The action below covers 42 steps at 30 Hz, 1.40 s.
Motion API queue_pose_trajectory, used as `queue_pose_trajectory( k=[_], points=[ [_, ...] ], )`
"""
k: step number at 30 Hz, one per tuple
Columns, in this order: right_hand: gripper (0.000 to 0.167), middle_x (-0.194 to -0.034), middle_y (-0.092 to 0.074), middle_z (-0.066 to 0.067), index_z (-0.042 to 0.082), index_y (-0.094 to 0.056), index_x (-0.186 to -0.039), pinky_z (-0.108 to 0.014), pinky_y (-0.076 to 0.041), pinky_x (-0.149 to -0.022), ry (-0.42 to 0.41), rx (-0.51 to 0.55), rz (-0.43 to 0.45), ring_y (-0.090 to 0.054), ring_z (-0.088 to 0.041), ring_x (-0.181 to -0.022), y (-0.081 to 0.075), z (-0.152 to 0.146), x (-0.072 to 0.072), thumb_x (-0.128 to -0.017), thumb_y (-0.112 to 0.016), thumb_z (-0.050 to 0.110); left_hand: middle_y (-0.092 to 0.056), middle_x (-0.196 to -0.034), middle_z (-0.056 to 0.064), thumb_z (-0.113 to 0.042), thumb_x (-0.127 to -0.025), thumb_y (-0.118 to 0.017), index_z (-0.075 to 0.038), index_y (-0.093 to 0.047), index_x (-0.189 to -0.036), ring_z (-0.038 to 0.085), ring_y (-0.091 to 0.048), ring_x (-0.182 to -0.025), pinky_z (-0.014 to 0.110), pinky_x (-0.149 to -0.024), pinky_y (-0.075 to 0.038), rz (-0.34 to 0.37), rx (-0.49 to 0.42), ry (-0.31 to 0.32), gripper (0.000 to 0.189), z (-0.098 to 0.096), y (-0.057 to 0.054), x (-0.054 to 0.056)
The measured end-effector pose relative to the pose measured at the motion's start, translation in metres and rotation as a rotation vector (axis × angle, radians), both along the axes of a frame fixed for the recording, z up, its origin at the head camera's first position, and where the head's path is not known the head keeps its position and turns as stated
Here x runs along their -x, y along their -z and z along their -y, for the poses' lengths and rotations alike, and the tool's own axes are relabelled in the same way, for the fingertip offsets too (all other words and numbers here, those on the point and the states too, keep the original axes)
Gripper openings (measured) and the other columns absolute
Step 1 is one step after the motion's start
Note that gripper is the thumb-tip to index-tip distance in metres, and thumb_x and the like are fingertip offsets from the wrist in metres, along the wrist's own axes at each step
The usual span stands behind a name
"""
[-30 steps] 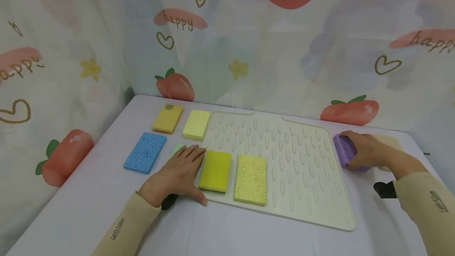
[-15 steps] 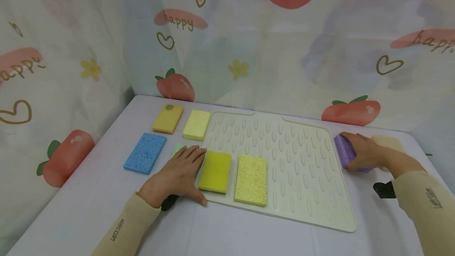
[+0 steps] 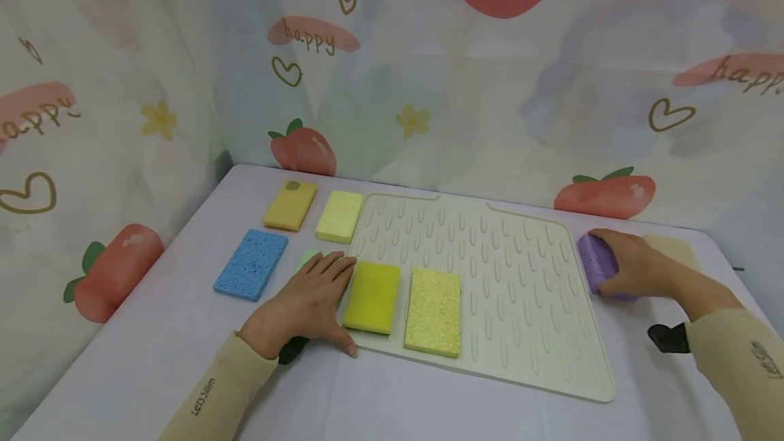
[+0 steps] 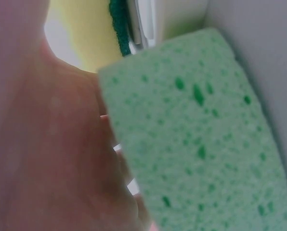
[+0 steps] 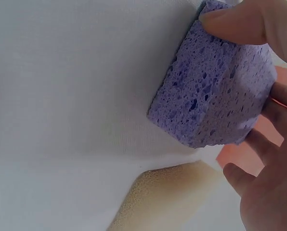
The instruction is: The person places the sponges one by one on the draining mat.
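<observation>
The purple sponge [image 5: 206, 94], a porous block pitted with darker holes, sits just beyond the right edge of the pale mat [image 3: 514, 298], clamped between thumb and fingers of the right hand [image 3: 638, 265]; the left hand [image 3: 306, 301], fingers extended, thumb apart, lies between the speckled green sponge [image 4: 201, 125] and the smooth yellow sponge [image 3: 372, 298]. Compared with half a second earlier, the right sleeve [image 3: 735, 359] has shifted slightly rightward. The mat carries the smooth yellow sponge and a speckled yellow sponge [image 3: 432, 312].
</observation>
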State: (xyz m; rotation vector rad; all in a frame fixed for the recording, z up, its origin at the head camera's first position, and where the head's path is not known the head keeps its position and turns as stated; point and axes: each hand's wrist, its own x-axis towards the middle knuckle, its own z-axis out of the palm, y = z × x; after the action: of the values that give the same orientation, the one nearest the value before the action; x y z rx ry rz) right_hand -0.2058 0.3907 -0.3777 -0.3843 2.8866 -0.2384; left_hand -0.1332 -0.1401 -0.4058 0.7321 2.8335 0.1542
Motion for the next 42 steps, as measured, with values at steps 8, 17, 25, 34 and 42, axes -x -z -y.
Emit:
queue_pose_trajectory(
  k=[8,17,25,34,42],
  points=[
    [0.101,-0.132,-0.046,-0.033,-0.011,-0.031,-0.143,-0.07,-0.039,-0.094,0.008,0.003,-0.055,-0.042,-0.048,-0.11,-0.008,0.002,-0.009,-0.067,-0.085,0.03,-0.029,-0.162,0.009,-0.08,-0.054,-0.079,-0.003,-0.031,-0.155,0.03,-0.021,-0.152,0.051,-0.126,-0.012,-0.004,0.0,0.0,0.135,0.0,0.0,0.0],
    [0.097,-0.134,-0.044,-0.031,-0.008,-0.033,-0.141,-0.066,-0.038,-0.096,-0.021,0.05,-0.132,-0.043,-0.046,-0.112,-0.014,0.013,-0.019,-0.069,-0.084,0.033,-0.029,-0.162,0.009,-0.08,-0.054,-0.079,-0.003,-0.031,-0.155,0.03,-0.021,-0.152,0.051,-0.126,-0.013,-0.008,-0.009,0.004,0.135,0.001,0.001,0.0],
    [0.101,-0.134,-0.042,-0.032,-0.01,-0.032,-0.144,-0.064,-0.05,-0.086,-0.014,0.052,-0.144,-0.047,-0.044,-0.108,-0.018,0.026,-0.033,-0.071,-0.085,0.036,-0.029,-0.162,0.01,-0.081,-0.054,-0.078,-0.003,-0.03,-0.155,0.03,-0.021,-0.152,0.051,-0.126,-0.013,-0.011,-0.011,0.009,0.136,0.002,0.002,0.001],
    [0.101,-0.136,-0.044,-0.03,-0.011,-0.036,-0.143,-0.057,-0.049,-0.082,-0.046,0.062,-0.225,-0.046,-0.042,-0.109,-0.022,0.042,-0.051,-0.07,-0.087,0.036,-0.029,-0.162,0.009,-0.081,-0.054,-0.077,-0.003,-0.031,-0.155,0.03,-0.022,-0.152,0.051,-0.126,-0.014,-0.012,0.0,0.012,0.136,0.001,0.003,0.001],
    [0.103,-0.136,-0.046,-0.027,-0.011,-0.039,-0.142,-0.051,-0.044,-0.083,-0.099,0.055,-0.297,-0.047,-0.04,-0.111,-0.025,0.052,-0.064,-0.065,-0.089,0.035,-0.03,-0.162,0.01,-0.08,-0.053,-0.078,-0.003,-0.032,-0.154,0.031,-0.022,-0.151,0.051,-0.126,-0.013,-0.014,-0.013,0.008,0.135,0.001,0.002,0.001]
  ],
)
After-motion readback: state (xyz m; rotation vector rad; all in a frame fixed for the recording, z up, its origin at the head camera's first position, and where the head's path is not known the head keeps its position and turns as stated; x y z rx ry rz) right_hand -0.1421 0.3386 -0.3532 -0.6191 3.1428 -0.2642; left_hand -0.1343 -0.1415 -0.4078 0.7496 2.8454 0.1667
